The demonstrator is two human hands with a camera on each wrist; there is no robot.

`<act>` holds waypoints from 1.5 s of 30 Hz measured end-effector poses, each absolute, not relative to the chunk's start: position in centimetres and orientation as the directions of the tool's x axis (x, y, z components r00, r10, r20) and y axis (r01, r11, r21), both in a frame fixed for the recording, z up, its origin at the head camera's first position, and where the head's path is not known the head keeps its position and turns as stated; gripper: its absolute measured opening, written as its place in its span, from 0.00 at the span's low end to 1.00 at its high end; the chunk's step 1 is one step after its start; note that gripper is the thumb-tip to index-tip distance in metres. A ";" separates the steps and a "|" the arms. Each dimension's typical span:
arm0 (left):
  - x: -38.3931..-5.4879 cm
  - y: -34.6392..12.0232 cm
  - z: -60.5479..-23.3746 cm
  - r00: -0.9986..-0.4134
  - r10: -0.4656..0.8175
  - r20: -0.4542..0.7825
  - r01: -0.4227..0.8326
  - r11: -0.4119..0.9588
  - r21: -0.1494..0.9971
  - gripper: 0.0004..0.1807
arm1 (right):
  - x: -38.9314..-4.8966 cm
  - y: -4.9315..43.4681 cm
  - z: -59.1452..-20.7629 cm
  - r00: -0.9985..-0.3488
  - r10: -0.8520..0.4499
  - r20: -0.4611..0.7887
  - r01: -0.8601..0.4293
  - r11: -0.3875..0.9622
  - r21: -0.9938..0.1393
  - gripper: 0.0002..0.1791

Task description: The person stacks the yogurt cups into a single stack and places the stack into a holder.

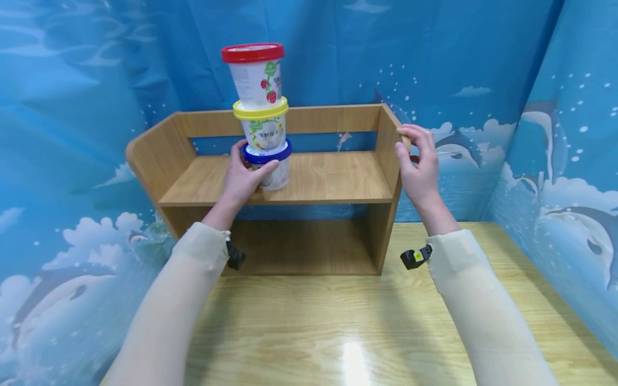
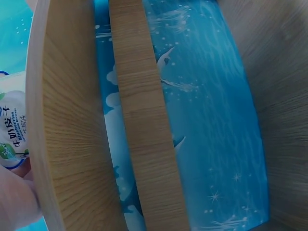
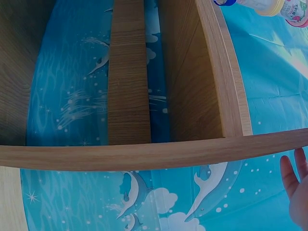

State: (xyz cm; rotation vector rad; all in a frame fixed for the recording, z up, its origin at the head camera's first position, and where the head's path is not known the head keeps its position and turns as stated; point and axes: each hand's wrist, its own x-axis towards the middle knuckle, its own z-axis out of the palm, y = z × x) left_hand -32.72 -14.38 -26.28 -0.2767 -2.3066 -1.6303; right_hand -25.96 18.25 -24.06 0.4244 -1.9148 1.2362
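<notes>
Three white paper tubs stand in a stack on the upper board of a wooden shelf. Lowest is the blue-lidded tub (image 1: 276, 176), which my left hand (image 1: 243, 174) grips with thumb in front and fingers around its left side. Above it sits the yellow-lidded tub (image 1: 265, 133), and on top the red-lidded tub (image 1: 255, 80) with a strawberry print. In the left wrist view the blue-lidded tub (image 2: 12, 115) shows partly behind the board edge. My right hand (image 1: 421, 161) holds the upper front edge of the shelf's right side panel (image 1: 390, 139) between thumb and fingers.
The two-level wooden shelf (image 1: 333, 177) stands on a light wood-grain table (image 1: 299, 332). Its left side panel (image 1: 156, 153) rises near my left forearm. A blue sea-print curtain (image 1: 328, 48) hangs behind and along both sides.
</notes>
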 end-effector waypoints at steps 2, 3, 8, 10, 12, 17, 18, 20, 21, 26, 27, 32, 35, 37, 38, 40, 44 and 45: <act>-32.9 -14.3 -26.3 -0.935 -0.023 0.355 0.326 0.342 0.881 0.51 | -25.9 18.2 -24.0 -0.624 0.136 0.770 -0.645 0.467 -0.605 0.16; -33.0 -14.3 -26.3 -0.934 -0.026 0.356 0.326 0.344 0.880 0.51 | -25.9 18.2 -24.0 -0.624 0.136 0.770 -0.645 0.467 -0.605 0.16; -33.5 -14.2 -26.4 -0.932 -0.035 0.362 0.328 0.347 0.879 0.52 | -25.9 18.2 -24.0 -0.627 0.137 0.767 -0.644 0.463 -0.609 0.16; -33.6 -14.2 -26.4 -0.932 -0.037 0.360 0.326 0.345 0.880 0.52 | -25.9 18.2 -24.0 -0.627 0.137 0.767 -0.645 0.461 -0.610 0.16; -33.8 -14.2 -26.4 -0.933 -0.039 0.358 0.324 0.343 0.882 0.52 | -25.9 18.2 -24.0 -0.626 0.135 0.768 -0.648 0.457 -0.609 0.16; -33.8 -14.3 -26.3 -0.937 -0.044 0.347 0.312 0.346 0.885 0.53 | -26.0 18.2 -24.0 -0.625 0.131 0.769 -0.651 0.457 -0.607 0.16; -33.8 -14.3 -26.3 -0.937 -0.045 0.346 0.310 0.347 0.885 0.53 | -26.0 18.1 -24.0 -0.626 0.130 0.769 -0.650 0.457 -0.607 0.16; -33.7 -14.4 -26.3 -0.936 -0.047 0.348 0.311 0.346 0.885 0.54 | -26.0 18.1 -24.0 -0.626 0.128 0.769 -0.651 0.457 -0.606 0.16; -33.7 -14.4 -26.4 -0.936 -0.049 0.348 0.311 0.347 0.885 0.54 | -25.9 18.1 -24.0 -0.626 0.127 0.769 -0.652 0.456 -0.606 0.16; -33.2 -14.8 -26.4 -0.932 -0.058 0.358 0.318 0.344 0.884 0.55 | -25.9 18.0 -23.8 -0.628 0.120 0.769 -0.652 0.457 -0.605 0.16; -33.1 -14.9 -26.4 -0.931 -0.059 0.361 0.320 0.344 0.883 0.55 | -26.0 18.1 -23.8 -0.630 0.118 0.768 -0.651 0.458 -0.605 0.16; -32.2 -15.3 -26.3 -0.927 -0.048 0.373 0.335 0.349 0.875 0.55 | -26.9 18.7 -24.2 -0.655 0.106 0.748 -0.636 0.459 -0.621 0.17; -31.5 -15.6 -26.2 -0.927 -0.047 0.372 0.329 0.372 0.868 0.54 | -28.0 19.6 -24.8 -0.682 0.087 0.726 -0.614 0.471 -0.633 0.18; -30.9 -15.9 -26.2 -0.925 -0.049 0.376 0.328 0.392 0.859 0.53 | -28.7 20.3 -25.2 -0.698 0.066 0.713 -0.603 0.482 -0.635 0.20; -30.7 -16.0 -26.2 -0.922 -0.049 0.383 0.333 0.403 0.853 0.53 | -28.9 20.5 -25.3 -0.706 0.055 0.706 -0.598 0.487 -0.637 0.20; -30.1 -16.3 -26.2 -0.918 -0.042 0.395 0.343 0.418 0.841 0.53 | -28.8 21.0 -25.4 -0.722 0.035 0.691 -0.590 0.491 -0.641 0.22; -28.5 -17.0 -26.4 -0.906 -0.015 0.424 0.376 0.434 0.819 0.51 | -27.8 22.0 -25.4 -0.767 0.010 0.641 -0.551 0.502 -0.667 0.27; -27.9 -17.1 -26.5 -0.903 -0.005 0.430 0.384 0.438 0.813 0.50 | -27.4 22.2 -25.4 -0.779 0.004 0.628 -0.539 0.509 -0.671 0.28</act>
